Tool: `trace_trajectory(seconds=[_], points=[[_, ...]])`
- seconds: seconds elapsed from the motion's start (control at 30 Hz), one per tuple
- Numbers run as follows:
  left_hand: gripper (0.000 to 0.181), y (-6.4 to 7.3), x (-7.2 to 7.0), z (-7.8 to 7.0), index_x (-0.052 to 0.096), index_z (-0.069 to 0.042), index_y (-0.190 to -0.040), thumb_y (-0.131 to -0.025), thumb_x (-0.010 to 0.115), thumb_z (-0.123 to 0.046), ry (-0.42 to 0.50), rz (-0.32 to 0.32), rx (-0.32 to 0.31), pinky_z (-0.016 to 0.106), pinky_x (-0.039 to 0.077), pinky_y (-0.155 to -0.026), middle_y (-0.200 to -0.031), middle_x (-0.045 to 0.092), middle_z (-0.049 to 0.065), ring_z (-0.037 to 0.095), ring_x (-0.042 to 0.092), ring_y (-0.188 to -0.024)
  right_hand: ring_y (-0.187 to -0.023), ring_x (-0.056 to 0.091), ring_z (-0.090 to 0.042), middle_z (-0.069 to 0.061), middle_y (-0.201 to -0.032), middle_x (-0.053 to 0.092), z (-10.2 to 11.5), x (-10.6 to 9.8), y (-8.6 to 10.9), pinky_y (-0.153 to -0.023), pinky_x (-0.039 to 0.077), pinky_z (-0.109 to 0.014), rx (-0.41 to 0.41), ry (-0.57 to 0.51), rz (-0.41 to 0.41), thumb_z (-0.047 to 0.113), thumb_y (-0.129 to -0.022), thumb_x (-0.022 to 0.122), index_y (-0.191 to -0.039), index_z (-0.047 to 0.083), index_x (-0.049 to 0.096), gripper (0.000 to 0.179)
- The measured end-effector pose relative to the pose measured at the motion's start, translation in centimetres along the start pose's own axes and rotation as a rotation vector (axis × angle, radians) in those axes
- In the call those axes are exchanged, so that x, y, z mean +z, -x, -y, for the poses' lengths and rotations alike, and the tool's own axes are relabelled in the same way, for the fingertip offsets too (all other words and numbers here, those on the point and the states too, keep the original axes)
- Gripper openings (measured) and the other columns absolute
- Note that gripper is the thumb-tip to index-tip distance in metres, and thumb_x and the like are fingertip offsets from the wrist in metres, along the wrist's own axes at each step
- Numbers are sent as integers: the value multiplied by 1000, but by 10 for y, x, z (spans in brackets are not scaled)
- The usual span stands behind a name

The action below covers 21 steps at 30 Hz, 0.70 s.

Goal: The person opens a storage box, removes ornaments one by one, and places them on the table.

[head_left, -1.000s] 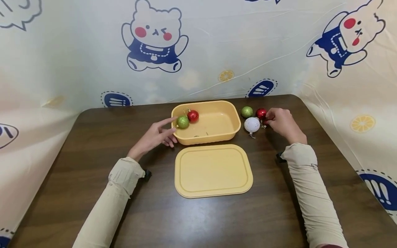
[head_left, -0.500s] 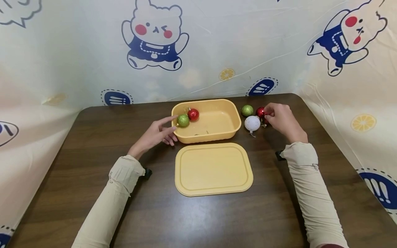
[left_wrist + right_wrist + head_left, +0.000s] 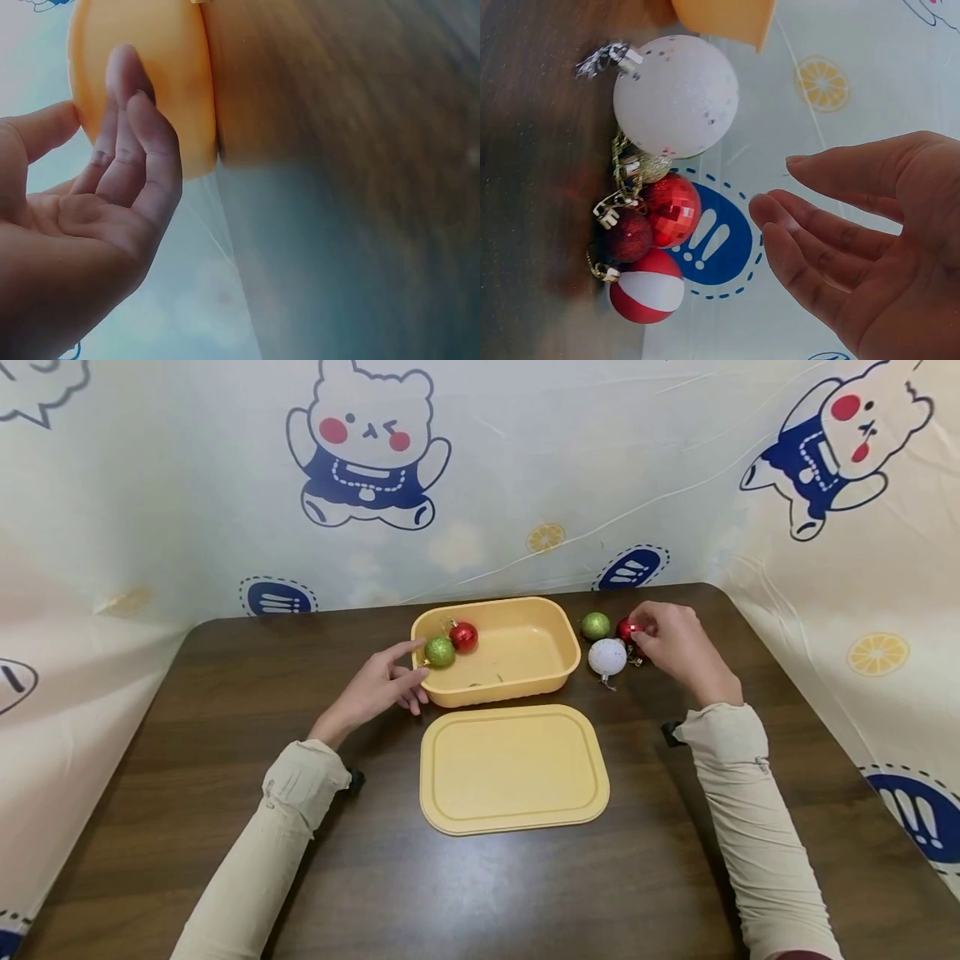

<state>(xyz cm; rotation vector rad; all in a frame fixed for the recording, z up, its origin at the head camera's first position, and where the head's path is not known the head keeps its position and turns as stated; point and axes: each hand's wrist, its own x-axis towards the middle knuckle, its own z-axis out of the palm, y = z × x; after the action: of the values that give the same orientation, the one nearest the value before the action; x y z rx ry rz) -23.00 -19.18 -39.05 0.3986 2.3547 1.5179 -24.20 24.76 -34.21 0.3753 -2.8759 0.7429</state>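
Observation:
My left hand (image 3: 375,689) rests against the left end of the yellow box (image 3: 502,693), thumb and index finger at its rim, other fingers loosely bent along the outer wall. Inside lie a glittery green bauble (image 3: 440,652) and a shiny red bauble (image 3: 464,637). My right hand (image 3: 678,643) hovers by the baubles right of the box, its thumb and fingertips apart with nothing between them. Nearest it in the right wrist view are a faceted red bauble (image 3: 673,210), a dark red glittery bauble (image 3: 628,235) and a red-and-white striped bauble (image 3: 646,286). The hand partly hides these from the head.
A white speckled bauble (image 3: 607,657) and another green bauble (image 3: 596,626) lie between the box and my right hand. The flat yellow lid (image 3: 513,768) lies in front of the box on the dark wooden table (image 3: 480,893). A printed curtain (image 3: 495,468) hangs behind the table.
My right hand has shifted slightly toward the back and left, over the red baubles. The left hand keeps its place at the box, and the baubles stay where they were.

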Motion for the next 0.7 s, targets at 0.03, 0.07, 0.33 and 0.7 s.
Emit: trace_trajectory(seconds=[0.03, 0.07, 0.33, 0.7], points=[[60, 0, 0, -1, 33, -12, -155, -102, 59, -20, -7, -5, -1, 51, 59, -71, -84, 70, 24, 39, 68, -68, -85, 63, -33, -22, -100, 68, 2, 0, 0, -75, 57, -51, -2, 1, 3, 2, -94, 62, -107, -3, 67, 15], [60, 0, 1, -1, 33, -12, -155, -102, 60, -20, -10, -9, -4, 51, 59, -70, -83, 70, 23, 39, 68, -68, -85, 62, -32, -21, -100, 68, 3, -1, 0, -75, 56, -51, -1, 0, 7, 2, -94, 61, -107, -2, 67, 15], [62, 4, -4, -2, 34, -8, -155, -100, 62, -16, -28, -16, -21, 52, 59, -73, -81, 70, 20, 35, 68, -67, -82, 60, -30, -19, -98, 67, 16, 4, -1, -71, 57, -46, -24, 12, 14, 1, -93, 63, -108, -2, 67, 16], [64, 4, -8, -1, 33, -4, -154, -98, 63, -9, 10, 10, 10, 43, 60, -66, -74, 67, 15, 25, 63, -61, -84, 61, -28, -16, -95, 67, 56, 13, -1, -74, 53, -42, -141, 31, 25, 2, -91, 63, -107, -1, 69, 17]])
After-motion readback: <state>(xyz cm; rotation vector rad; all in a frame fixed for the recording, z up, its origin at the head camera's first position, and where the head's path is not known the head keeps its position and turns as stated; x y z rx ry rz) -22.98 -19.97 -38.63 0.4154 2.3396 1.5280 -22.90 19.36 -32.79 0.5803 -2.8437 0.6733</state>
